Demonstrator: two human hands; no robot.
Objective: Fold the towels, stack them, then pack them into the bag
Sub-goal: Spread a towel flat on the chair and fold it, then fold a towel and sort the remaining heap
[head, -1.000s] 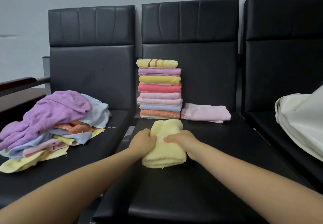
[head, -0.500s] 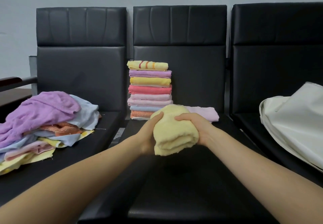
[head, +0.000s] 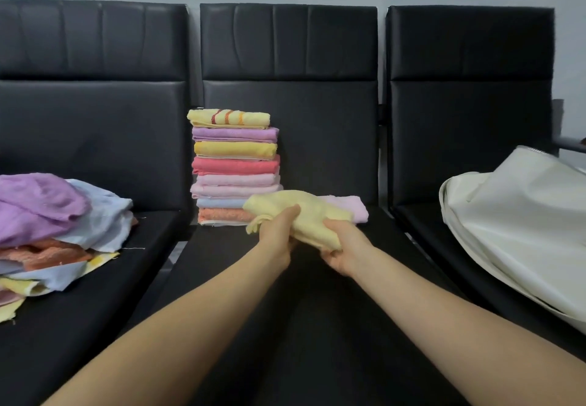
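A folded pale yellow towel (head: 304, 212) is held above the middle seat, tilted down to the right. My left hand (head: 277, 234) grips its left end and my right hand (head: 344, 247) grips its lower right end from beneath. Behind it stands a stack of several folded towels (head: 234, 168) against the middle backrest. A folded pink towel (head: 352, 207) lies to the right of the stack, partly hidden by the yellow one. A heap of unfolded towels (head: 54, 231) covers the left seat. A white bag (head: 520, 225) lies on the right seat.
Three black padded chairs stand side by side against a grey wall. The middle seat (head: 301, 326) stretches dark under my forearms. A metal armrest (head: 570, 145) shows at the far right edge.
The yellow towel was lifted off the middle seat and carried forward toward the stack and the pink towel. It now tilts, my right hand lower under it.
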